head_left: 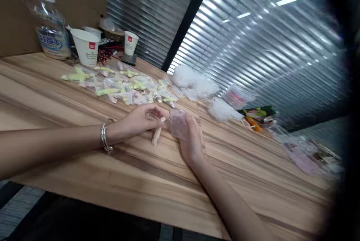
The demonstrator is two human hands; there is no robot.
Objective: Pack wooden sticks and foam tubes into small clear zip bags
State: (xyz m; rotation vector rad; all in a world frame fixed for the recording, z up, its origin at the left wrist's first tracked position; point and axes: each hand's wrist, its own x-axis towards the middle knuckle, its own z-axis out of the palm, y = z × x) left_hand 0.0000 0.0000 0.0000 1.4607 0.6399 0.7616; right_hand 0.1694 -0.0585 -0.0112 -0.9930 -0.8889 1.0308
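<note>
My left hand (137, 121), with a silver bracelet at the wrist, is closed in a pinch on a small, pale cream, stick-like piece (156, 134). The piece hangs tilted below the fingertips, and its exact kind is too blurred to tell. Just to the right, my right hand (192, 137) grips a small clear plastic bag (179, 125) between thumb and fingers. The bag faces the left hand, apart from the pale piece. Whether its mouth is parted I cannot tell. Beyond both hands lie several small clear bags (137, 85) with yellow-green and pinkish pieces inside.
On the wooden table (135, 184), a lidded plastic jar (53, 40), a white paper cup (86, 47) and a smaller cup (130, 44) stand at the back left. Heaps of clear plastic bags (194, 81) lie toward the back, with a green packet (257, 112) farther right. Corrugated metal rises behind.
</note>
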